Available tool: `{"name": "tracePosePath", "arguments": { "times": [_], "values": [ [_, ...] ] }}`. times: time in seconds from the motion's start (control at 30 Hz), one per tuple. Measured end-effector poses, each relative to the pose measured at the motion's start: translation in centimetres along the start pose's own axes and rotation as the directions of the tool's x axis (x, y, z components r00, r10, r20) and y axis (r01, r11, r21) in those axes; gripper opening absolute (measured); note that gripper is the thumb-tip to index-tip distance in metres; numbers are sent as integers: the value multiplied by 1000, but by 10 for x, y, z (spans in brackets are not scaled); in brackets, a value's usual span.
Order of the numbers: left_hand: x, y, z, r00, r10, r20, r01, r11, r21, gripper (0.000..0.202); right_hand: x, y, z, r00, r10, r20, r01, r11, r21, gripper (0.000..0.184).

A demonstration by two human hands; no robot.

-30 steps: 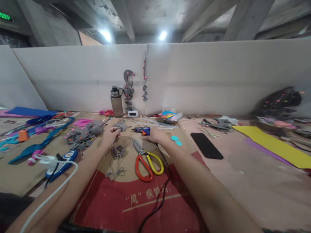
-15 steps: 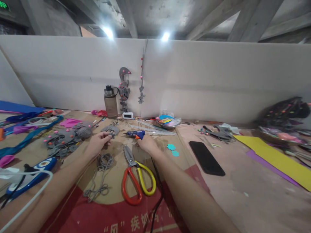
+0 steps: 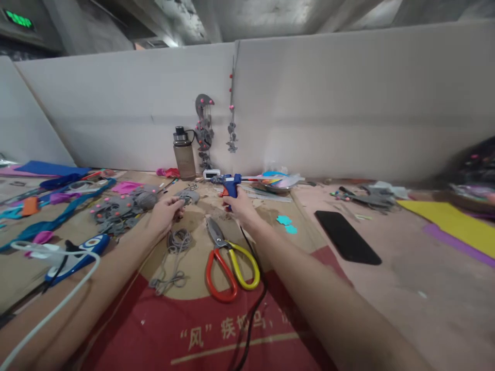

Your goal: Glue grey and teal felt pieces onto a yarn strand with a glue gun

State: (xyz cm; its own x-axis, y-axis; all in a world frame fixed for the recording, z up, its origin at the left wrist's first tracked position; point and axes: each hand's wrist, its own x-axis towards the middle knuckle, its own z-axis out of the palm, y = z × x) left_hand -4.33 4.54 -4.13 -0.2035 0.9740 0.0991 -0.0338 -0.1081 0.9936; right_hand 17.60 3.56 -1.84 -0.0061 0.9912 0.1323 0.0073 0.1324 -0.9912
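Glue step rn imo. R hand [image 3: 243, 203] clamped on glue gun [image 3: 232, 186], just beyond the scissors [image 3: 219, 241]. L hand [image 3: 166, 212], left of scissors tips, fingers together; can't tell if it's pinching the grey piece [image 3: 191, 196] there. Next move prob needs steady aim.

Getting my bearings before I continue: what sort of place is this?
Probably a craft workspace: the right hand holds a blue glue gun, with red-and-yellow-handled scissors lying nearby and a yellow sheet farther right.
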Motion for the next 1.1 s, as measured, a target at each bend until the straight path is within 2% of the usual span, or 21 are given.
{"name": "tracePosePath", "arguments": {
  "times": [0.13,0.23,0.37,0.47,0.57,0.63,0.77,0.9,1.1],
  "values": [
    [-3,2,2,1000,-16,15,16,1000,6,30,-10,-12,1,995,-94,35,88,986,139,20],
    [-5,5,4,999,-44,10,45,998,-46,24,-21,-16,6,981,-183,62,181,983,43,22],
    [-3,12,11,997,-72,-13,68,978,-199,9,-40,-14,12,960,-273,69,277,959,-64,22],
    [0,16,14,995,-103,13,103,965,-241,9,-51,-10,11,948,-312,53,316,921,-228,25],
    [2,15,13,992,-120,45,128,948,-291,10,-57,-9,10,944,-324,65,322,856,-405,28],
    [2,12,10,988,-135,71,151,934,-324,9,-58,-9,11,944,-325,62,315,827,-466,27],
    [-1,5,8,978,-184,100,207,919,-335,6,-61,-8,15,936,-347,60,329,805,-494,28],
    [-6,4,11,981,-167,100,191,920,-343,10,-63,-3,16,912,-386,138,398,751,-528,34],
    [-5,0,13,979,-171,112,202,897,-392,13,-64,5,17,929,-332,161,361,726,-585,34]
  ]
}}
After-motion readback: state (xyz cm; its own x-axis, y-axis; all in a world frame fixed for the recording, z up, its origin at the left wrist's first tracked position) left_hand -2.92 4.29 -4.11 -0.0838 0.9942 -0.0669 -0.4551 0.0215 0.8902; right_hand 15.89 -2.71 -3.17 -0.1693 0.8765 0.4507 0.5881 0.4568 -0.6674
